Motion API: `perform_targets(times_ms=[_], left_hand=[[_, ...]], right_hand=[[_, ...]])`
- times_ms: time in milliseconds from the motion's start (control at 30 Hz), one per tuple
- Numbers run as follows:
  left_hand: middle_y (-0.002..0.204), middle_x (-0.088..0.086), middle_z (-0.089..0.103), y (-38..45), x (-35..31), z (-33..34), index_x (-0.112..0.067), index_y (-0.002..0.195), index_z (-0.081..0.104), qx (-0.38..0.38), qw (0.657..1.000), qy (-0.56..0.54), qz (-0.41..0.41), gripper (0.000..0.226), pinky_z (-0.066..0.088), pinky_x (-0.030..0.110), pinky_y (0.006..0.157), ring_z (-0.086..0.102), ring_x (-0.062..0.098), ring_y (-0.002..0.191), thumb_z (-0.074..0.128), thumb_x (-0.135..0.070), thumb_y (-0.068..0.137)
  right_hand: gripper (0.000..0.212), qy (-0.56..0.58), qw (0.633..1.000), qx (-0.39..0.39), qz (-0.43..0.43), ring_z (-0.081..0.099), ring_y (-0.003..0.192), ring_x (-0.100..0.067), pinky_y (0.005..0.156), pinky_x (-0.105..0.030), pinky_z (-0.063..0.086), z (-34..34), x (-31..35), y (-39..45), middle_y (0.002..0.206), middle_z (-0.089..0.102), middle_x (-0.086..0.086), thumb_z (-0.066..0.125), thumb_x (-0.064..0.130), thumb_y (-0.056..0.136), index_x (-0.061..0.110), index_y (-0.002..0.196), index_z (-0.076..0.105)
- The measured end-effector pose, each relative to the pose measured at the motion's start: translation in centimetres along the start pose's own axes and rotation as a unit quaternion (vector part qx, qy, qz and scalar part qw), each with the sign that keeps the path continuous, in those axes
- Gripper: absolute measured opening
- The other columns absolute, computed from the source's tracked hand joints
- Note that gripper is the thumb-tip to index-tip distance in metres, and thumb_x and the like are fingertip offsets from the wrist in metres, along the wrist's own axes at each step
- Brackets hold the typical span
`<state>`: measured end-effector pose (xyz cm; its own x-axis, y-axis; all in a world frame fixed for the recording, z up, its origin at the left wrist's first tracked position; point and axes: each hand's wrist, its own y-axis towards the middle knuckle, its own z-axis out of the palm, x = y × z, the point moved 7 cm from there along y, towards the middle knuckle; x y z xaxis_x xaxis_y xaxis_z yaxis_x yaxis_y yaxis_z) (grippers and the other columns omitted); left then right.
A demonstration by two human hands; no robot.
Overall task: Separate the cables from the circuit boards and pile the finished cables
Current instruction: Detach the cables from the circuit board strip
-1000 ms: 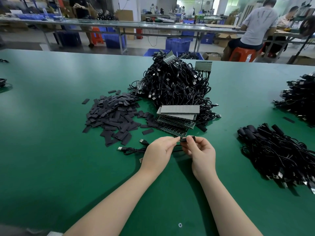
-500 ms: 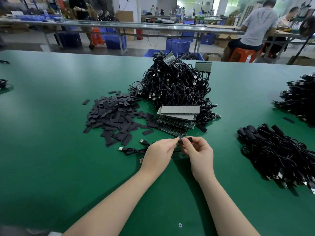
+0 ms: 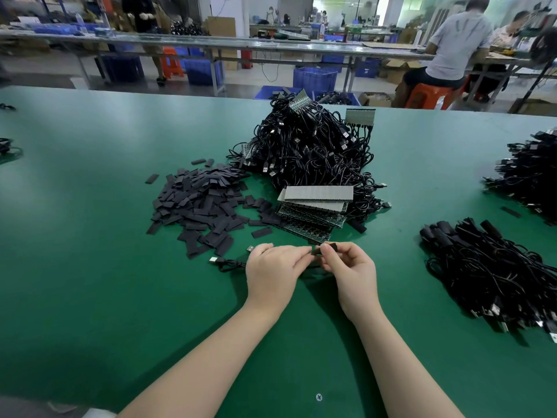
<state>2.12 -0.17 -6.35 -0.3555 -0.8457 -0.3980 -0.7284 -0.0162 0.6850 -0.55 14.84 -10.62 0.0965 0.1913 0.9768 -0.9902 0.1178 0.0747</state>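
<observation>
Over the green table [image 3: 90, 267], my left hand [image 3: 272, 273] and my right hand [image 3: 351, 273] meet at their fingertips and pinch the end of a thin black cable. My right fingers hold a small black sleeve [image 3: 331, 246] on that end. The cable's USB plug [image 3: 214, 260] trails left on the table. Just beyond my hands lies a stack of green circuit boards [image 3: 313, 206]. Behind it rises a big heap of tangled black cables with boards attached [image 3: 307, 149]. A pile of finished cables [image 3: 488, 273] lies at the right.
A spread of flat black sleeves [image 3: 199, 203] covers the table left of the boards. Another cable pile [image 3: 530, 176] sits at the far right edge. Beyond the table are workbenches, blue crates [image 3: 315, 78] and a seated person [image 3: 452, 46].
My two hands have stayed together at the same spot. The right fingers have shifted slightly on the small black piece, which now shows less between the fingertips.
</observation>
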Motion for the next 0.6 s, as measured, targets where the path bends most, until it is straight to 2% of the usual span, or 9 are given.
perform_targets(times_ms=[133, 233, 300, 433, 600], left_hand=[[0.080, -0.008, 0.072, 0.0, -0.2, 0.5, -0.019, 0.090, 0.077, 0.036, 0.999, -0.023, 0.027, 0.010, 0.039, 0.028, 0.073, 0.065, 0.013, 0.071, 0.072, -0.025, 0.084], [0.091, -0.005, 0.073, 0.0, -0.8, 0.9, -0.014, 0.108, 0.075, 0.061, 0.995, -0.028, 0.070, 0.020, 0.044, 0.031, 0.073, 0.065, 0.017, 0.077, 0.069, -0.016, 0.089], [0.092, -0.006, 0.074, -0.1, -1.0, 0.9, -0.013, 0.112, 0.073, 0.057, 0.995, -0.020, 0.078, 0.023, 0.046, 0.031, 0.074, 0.066, 0.016, 0.076, 0.068, -0.015, 0.089], [0.086, -0.009, 0.075, 0.2, 0.0, 0.2, -0.020, 0.097, 0.078, 0.020, 1.000, -0.013, 0.002, 0.015, 0.044, 0.027, 0.078, 0.068, 0.009, 0.077, 0.076, -0.026, 0.084], [0.084, -0.010, 0.075, 0.1, -0.1, 0.6, -0.022, 0.093, 0.078, 0.029, 0.999, -0.030, 0.024, 0.013, 0.040, 0.023, 0.076, 0.066, 0.006, 0.075, 0.074, -0.030, 0.084]], right_hand=[[0.012, -0.003, 1.000, -0.010, -0.004, 0.067, 0.063, -0.006, 0.061, -0.016, 0.052, -0.1, 0.0, 0.0, 0.071, 0.074, 0.001, 0.073, 0.008, 0.089, 0.017, 0.081, 0.070], [0.007, 0.030, 0.999, -0.039, 0.009, 0.066, 0.061, -0.007, 0.060, -0.016, 0.051, -0.6, -0.3, 0.2, 0.070, 0.073, 0.002, 0.073, 0.010, 0.089, 0.014, 0.084, 0.069], [0.007, 0.064, 0.996, -0.054, 0.019, 0.063, 0.058, -0.008, 0.059, -0.018, 0.051, -0.9, -0.5, 0.4, 0.067, 0.070, 0.001, 0.073, 0.011, 0.089, 0.013, 0.083, 0.069], [0.009, 0.048, 0.998, -0.041, 0.017, 0.062, 0.059, -0.009, 0.060, -0.018, 0.052, -0.7, -0.7, 0.4, 0.069, 0.071, 0.001, 0.074, 0.012, 0.088, 0.018, 0.082, 0.071], [0.009, 0.038, 0.998, -0.049, 0.012, 0.067, 0.063, -0.009, 0.060, -0.017, 0.052, -0.9, -0.5, 0.3, 0.073, 0.074, 0.000, 0.075, 0.011, 0.088, 0.017, 0.083, 0.071]])
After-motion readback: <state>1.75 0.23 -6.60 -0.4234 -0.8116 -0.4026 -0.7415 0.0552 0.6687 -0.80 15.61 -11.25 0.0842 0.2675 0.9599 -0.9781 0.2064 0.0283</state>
